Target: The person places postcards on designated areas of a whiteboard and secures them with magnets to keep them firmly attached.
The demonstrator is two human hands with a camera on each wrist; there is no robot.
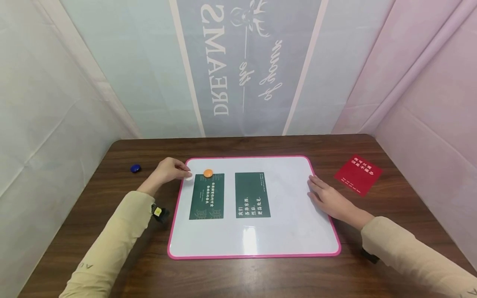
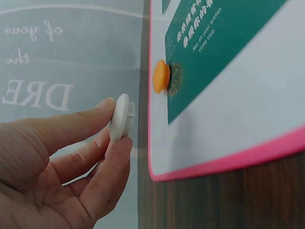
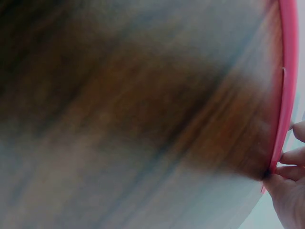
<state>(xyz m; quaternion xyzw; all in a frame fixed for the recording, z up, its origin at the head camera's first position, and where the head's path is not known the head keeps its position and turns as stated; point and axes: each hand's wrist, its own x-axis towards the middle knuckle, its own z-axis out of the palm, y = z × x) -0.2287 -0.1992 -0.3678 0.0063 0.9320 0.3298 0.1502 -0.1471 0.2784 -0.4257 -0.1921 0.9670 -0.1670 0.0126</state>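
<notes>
The head view looks down and forward over the table (image 1: 238, 277) and whole whiteboard (image 1: 290, 231). The left wrist view sits close, sideways along the board's corner (image 2: 157, 176). The right wrist view, very near and blurred, seems to face the board's pink edge (image 3: 285, 95), shared by all three.

Bright, even light in head view, soft and from above. Faint shadows only under sleeves on brown table (image 1: 238, 277). Slight shine on whiteboard (image 1: 290, 223). Walls bent and stretched at edges. Left wrist view sharp up close on white magnet (image 2: 119, 117), fuzzy behind. Right wrist view very blurry and smeared, dark in middle, fingers (image 3: 290, 157) cut off at edge.
</notes>
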